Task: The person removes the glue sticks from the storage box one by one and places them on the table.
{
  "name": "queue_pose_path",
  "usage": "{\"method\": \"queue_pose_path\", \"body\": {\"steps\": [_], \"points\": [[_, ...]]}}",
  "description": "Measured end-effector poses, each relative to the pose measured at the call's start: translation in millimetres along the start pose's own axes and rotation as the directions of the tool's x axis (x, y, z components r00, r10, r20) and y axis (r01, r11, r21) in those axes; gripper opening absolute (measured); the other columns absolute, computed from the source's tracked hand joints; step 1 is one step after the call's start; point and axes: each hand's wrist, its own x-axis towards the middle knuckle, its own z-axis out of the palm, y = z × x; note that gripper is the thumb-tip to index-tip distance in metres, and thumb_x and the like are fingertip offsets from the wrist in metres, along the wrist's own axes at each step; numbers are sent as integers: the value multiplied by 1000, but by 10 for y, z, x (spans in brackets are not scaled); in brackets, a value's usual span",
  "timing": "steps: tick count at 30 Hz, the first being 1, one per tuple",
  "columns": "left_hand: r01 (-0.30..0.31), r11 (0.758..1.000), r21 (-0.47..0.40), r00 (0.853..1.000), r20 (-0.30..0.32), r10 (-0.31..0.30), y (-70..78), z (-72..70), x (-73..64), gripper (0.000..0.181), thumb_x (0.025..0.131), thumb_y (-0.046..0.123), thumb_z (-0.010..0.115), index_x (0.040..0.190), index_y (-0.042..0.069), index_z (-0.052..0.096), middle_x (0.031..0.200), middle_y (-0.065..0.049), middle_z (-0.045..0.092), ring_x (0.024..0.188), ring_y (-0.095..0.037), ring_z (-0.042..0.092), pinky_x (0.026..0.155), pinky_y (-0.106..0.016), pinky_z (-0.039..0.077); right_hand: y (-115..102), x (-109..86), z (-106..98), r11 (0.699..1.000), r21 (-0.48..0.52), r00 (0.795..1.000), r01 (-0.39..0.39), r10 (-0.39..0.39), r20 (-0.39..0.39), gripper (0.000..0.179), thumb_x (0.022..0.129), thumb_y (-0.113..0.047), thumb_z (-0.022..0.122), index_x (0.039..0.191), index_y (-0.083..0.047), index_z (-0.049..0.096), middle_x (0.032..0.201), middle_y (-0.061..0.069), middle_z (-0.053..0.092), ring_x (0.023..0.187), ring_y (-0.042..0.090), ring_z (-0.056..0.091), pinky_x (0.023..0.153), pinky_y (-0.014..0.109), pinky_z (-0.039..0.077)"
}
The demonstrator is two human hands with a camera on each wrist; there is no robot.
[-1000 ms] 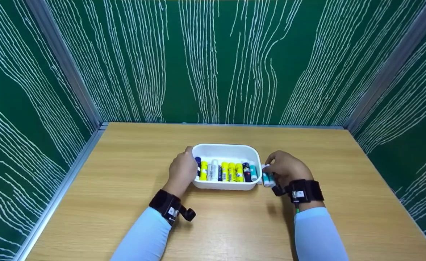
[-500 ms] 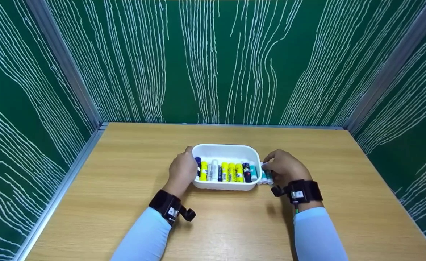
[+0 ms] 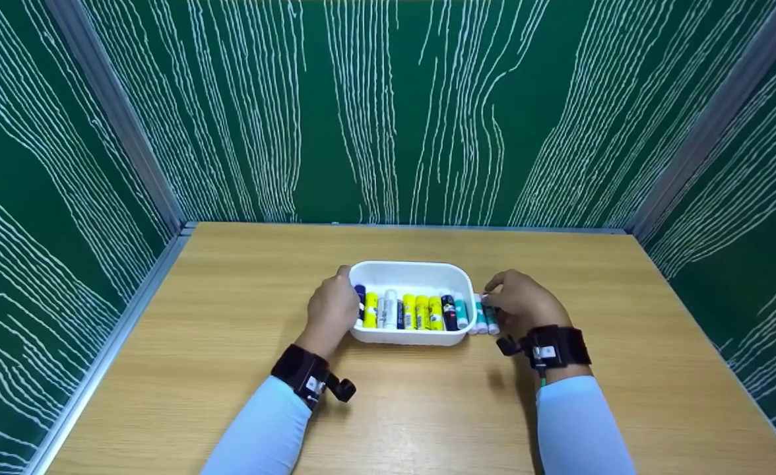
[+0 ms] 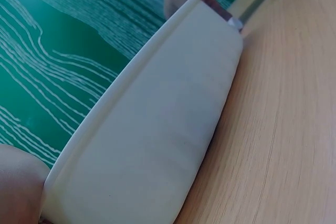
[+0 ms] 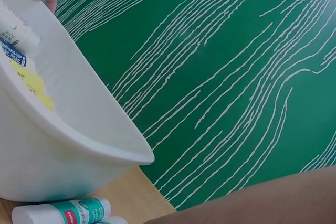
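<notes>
A white plastic tub [image 3: 408, 338] stands on the wooden table with a row of glue sticks [image 3: 422, 312] inside, in yellow, white, dark blue and teal. My left hand [image 3: 333, 305] grips its left end, fingers over the rim. Against the right end lie a few white-and-teal glue sticks [image 3: 481, 315], side by side on the table. My right hand [image 3: 525, 300] is bent over the outermost of these, fingertips at their far ends. Whether it pinches one is hidden. The right wrist view shows a teal-labelled glue stick [image 5: 63, 212] lying beside the tub's wall.
Green panels [image 3: 388, 132] with white wavy lines enclose the table [image 3: 414, 409] at the back and both sides. A metal rail [image 3: 401, 227] runs along the table's back edge. Each wrist wears a black strap with a small camera.
The loose glue sticks on the right have shifted slightly and now lie straighter against the tub. My right hand has moved a little with them. The left hand and tub stay put.
</notes>
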Motion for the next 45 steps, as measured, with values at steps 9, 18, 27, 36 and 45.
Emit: {"method": "queue_pose_path", "body": {"steps": [9, 18, 27, 36, 45], "points": [[-7, 1000, -10, 1000, -2, 7, -3, 12, 0, 52, 120, 13, 49, 171, 8, 47, 148, -22, 75, 123, -32, 79, 104, -50, 67, 14, 1, 12, 1000, -11, 1000, -9, 9, -24, 36, 112, -11, 67, 148, -7, 64, 128, 22, 66, 107, 36, 66, 77, 41, 63], [-13, 1000, -7, 1000, -6, 13, -13, 4, 2, 51, 119, 12, 50, 170, 8, 49, 148, -22, 75, 123, -32, 79, 105, -51, 66, 7, -3, 18, 1000, -7, 1000, 12, -12, -16, 31, 113, -16, 66, 142, -6, 65, 121, 21, 68, 98, 35, 68, 72, 40, 64], [-35, 999, -19, 999, -17, 34, -29, -2, 4, 48, 118, 11, 49, 166, 7, 53, 144, -23, 77, 118, -33, 80, 96, -52, 68, -12, 0, 15, 998, -42, 998, 55, -55, -6, 33, 114, -18, 66, 142, 1, 64, 116, 22, 71, 97, 33, 70, 77, 39, 65], [-25, 999, -25, 1000, -2, 25, -28, -3, 12, 49, 119, 12, 49, 167, 8, 52, 146, -23, 75, 121, -32, 79, 101, -52, 67, -166, -52, -55, 961, -261, 987, 96, -125, -100, 46, 114, -26, 63, 151, 1, 63, 144, 28, 68, 124, 41, 64, 107, 57, 59], [-29, 999, -24, 1000, -11, 29, -28, -6, 13, 48, 119, 13, 47, 166, 7, 52, 145, -23, 76, 122, -34, 79, 102, -53, 67, -448, -178, 125, 903, -364, 958, 229, -276, -79, 44, 112, -29, 72, 149, -5, 72, 135, 24, 71, 113, 36, 67, 90, 43, 61]]}}
